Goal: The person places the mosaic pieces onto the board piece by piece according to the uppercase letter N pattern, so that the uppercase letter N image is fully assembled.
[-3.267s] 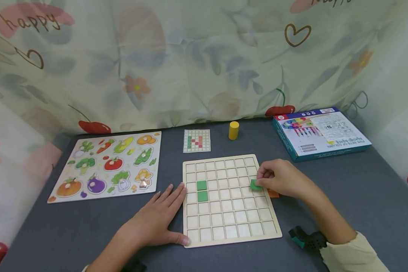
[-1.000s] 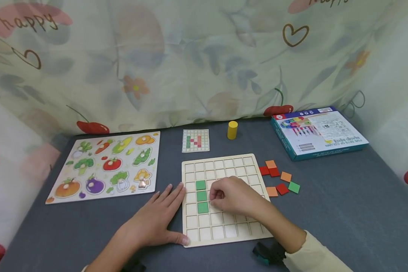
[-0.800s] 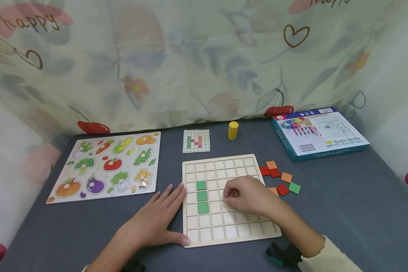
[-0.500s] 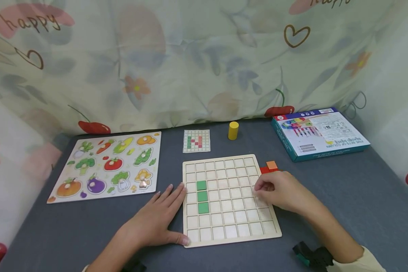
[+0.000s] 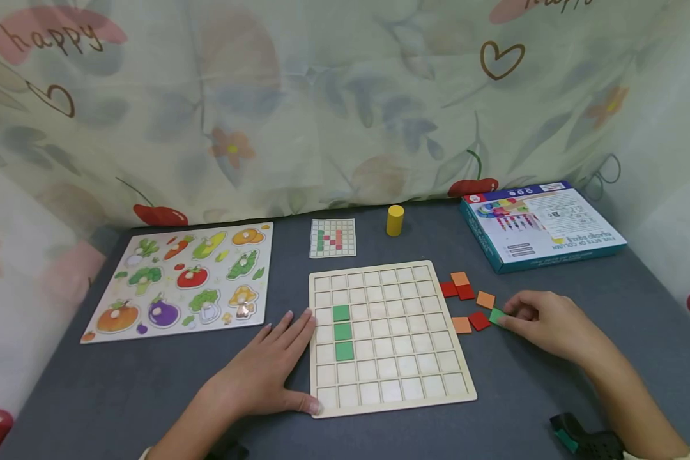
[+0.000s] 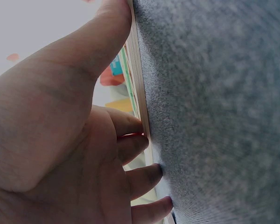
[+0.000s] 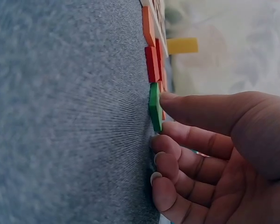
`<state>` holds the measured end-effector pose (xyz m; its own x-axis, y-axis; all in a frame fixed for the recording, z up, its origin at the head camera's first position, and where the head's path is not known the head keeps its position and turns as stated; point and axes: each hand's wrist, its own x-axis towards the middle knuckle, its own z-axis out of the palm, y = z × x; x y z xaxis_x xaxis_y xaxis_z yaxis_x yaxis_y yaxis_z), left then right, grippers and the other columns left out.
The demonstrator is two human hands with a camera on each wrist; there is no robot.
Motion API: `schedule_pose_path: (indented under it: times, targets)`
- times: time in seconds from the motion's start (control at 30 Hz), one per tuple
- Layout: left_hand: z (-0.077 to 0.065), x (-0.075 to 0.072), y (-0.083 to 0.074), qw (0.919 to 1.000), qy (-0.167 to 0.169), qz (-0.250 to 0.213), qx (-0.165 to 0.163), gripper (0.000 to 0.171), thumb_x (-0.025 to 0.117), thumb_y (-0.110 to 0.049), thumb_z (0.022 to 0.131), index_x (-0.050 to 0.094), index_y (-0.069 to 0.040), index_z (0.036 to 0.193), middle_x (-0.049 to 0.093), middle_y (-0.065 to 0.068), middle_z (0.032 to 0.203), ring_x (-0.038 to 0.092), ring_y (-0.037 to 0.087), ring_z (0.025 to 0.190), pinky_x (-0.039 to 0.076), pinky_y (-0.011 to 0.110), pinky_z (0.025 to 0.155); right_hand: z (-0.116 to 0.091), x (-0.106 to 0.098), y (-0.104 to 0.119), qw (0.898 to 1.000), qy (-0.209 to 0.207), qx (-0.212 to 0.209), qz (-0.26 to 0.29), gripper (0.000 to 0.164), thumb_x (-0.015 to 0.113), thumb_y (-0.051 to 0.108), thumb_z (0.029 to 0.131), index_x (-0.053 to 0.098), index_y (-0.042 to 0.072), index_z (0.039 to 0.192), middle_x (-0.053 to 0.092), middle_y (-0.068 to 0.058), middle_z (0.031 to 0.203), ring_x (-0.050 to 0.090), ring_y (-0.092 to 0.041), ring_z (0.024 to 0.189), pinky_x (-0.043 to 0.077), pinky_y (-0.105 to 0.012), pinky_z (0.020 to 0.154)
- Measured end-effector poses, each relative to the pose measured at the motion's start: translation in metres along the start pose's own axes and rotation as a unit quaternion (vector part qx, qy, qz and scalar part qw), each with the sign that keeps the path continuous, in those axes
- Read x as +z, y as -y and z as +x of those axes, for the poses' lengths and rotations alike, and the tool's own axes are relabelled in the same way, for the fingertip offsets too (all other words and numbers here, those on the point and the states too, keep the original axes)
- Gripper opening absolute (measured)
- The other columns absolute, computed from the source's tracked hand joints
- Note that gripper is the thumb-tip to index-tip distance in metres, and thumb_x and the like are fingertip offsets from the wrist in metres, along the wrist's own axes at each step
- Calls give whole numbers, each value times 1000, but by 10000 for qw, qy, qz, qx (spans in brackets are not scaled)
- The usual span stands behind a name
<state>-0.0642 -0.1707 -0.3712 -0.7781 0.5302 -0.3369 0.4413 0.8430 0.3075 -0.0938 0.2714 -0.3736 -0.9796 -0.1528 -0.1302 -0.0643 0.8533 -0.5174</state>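
Note:
A wooden grid board (image 5: 392, 409) lies mid-table, with three green square tiles (image 5: 342, 331) in one column near its left side. My left hand (image 5: 270, 370) rests against the board's left edge, fingers spread and straight, thumb at the near corner. To the right of the board, my right hand (image 5: 543, 319) has its thumb and index finger on a loose green tile (image 7: 154, 107), pinching it at its edge close to the cloth. The other right fingers curl beneath in the right wrist view.
Loose red tiles (image 5: 479, 321) and orange tiles (image 5: 485, 299) lie between board and right hand. Behind the board are a small pattern card (image 5: 333, 238) and a yellow cylinder (image 5: 395, 221). A vegetable puzzle (image 5: 178, 281) lies left; a box (image 5: 546, 227) lies back right.
A third green tile has come onto the board since the earliest frame. My right hand has moved right, off the board, to the loose green tile. The left hand stays put.

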Motion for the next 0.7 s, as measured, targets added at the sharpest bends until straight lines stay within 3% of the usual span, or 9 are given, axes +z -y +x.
schedule_pose_path:
  times: [0.13,0.47,0.7]
  targets:
    - [-1,0,0,10000,6,-11,-3,125,63,-84,71,17,-13,162,12,2,167,9,32,152,16,61,116,2,2,-6,10000,43,78,-23,19,77,22,88,69,4,92,55,1,71,49,-18,66,37,-32,56]
    - [0,0,0,10000,-19,64,-43,125,62,-85,70,16,-13,162,12,2,167,9,31,152,16,60,116,5,2,-7,9980,341,140,515,20,78,16,87,67,2,94,58,-3,80,52,-20,72,44,-28,56]
    - [0,1,0,10000,-36,77,-21,125,62,-85,70,16,-12,162,12,2,167,10,31,152,16,60,116,4,1,-9,9953,535,199,777,13,71,13,93,66,2,96,57,-3,78,52,-20,66,48,-29,52]
